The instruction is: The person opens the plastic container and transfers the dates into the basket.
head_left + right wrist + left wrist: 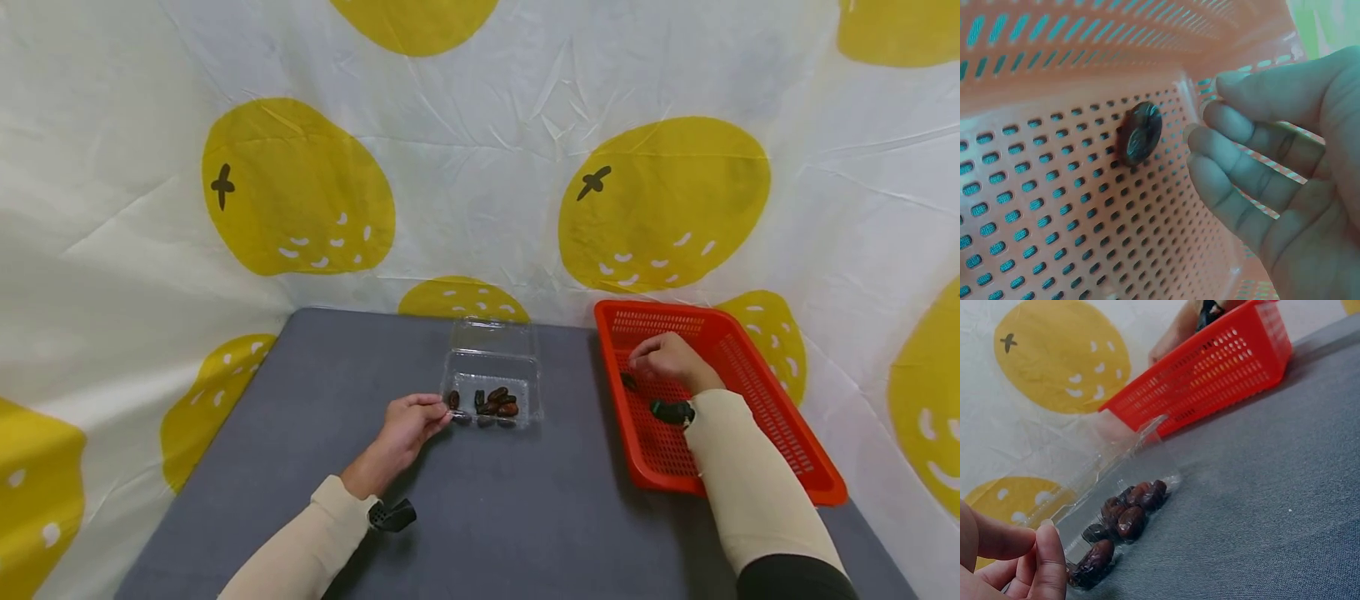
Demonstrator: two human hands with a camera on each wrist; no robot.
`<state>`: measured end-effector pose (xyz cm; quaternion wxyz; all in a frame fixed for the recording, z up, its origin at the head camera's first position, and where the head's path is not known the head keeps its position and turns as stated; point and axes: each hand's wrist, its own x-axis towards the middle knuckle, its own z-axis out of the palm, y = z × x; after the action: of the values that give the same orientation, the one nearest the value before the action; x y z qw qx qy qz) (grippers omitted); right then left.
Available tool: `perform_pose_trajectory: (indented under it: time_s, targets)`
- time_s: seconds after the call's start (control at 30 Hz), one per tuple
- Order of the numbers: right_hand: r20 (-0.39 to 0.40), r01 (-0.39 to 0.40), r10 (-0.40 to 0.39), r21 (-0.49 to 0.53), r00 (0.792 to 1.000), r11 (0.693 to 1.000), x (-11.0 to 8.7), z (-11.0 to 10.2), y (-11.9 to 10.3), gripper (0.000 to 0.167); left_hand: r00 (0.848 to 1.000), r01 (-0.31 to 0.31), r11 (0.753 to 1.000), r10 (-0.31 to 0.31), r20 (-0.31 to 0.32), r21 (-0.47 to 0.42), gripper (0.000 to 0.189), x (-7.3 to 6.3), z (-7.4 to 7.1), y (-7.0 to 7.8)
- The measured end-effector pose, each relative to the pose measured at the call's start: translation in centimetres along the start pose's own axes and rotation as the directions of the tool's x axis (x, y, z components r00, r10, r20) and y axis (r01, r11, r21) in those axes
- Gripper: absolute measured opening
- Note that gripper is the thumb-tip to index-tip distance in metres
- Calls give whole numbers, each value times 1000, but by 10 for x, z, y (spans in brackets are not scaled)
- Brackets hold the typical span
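My left hand [411,425] pinches the near left edge of a clear plastic clamshell box [465,367] between thumb and fingers. The box lies with its lid folded back toward the wall, and several brown dates [1132,522] are bunched inside it. Inside the red basket, my right hand [670,360] hovers over the floor with its fingers bent and holding nothing. Close to the fingertips [1200,134], but apart from them, one dark, glossy date [1140,134] lies on the perforated bottom.
The red plastic basket [637,454] stands on the right side of the grey table [510,508], with the box left of it. Behind the table hangs a white cloth [480,192] with yellow fruit prints. Each wrist wears a dark strapped device.
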<state>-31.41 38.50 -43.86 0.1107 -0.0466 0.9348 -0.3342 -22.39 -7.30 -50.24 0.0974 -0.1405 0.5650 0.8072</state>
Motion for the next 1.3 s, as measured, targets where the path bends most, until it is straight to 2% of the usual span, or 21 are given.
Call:
perform_pose_trajectory:
  time_s: [0.13, 0.3, 0.5, 0.77, 0.97, 1.3]
  targets:
    - [-9, 2, -2, 42, 1000, 999, -1, 0, -8, 32, 1000, 3, 1000, -3, -2, 9, 32, 0, 0, 1]
    - [-23, 41, -40, 80, 999, 996, -1, -2, -22, 33, 1000, 0, 1000, 0, 0, 15, 31, -1, -1, 0]
    - [-20, 93, -91, 128, 996, 987, 0, -4, -43, 33, 1000, 11, 1000, -11, -3, 16, 32, 1, -2, 1]
    - [-15, 123, -122, 188, 992, 974, 3, -1, -74, 31, 1000, 7, 1000, -7, 9, 10, 31, 1, -2, 1]
    - [10, 169, -175, 220, 984, 961, 9, 7, -93, 32, 1000, 3, 1000, -4, 13, 7, 32, 1, -2, 0]
    - [60, 237, -253, 199, 965, 951, 21, 28, -120, 33, 1000, -6, 1000, 6, 22, 11, 33, 1, -2, 0]
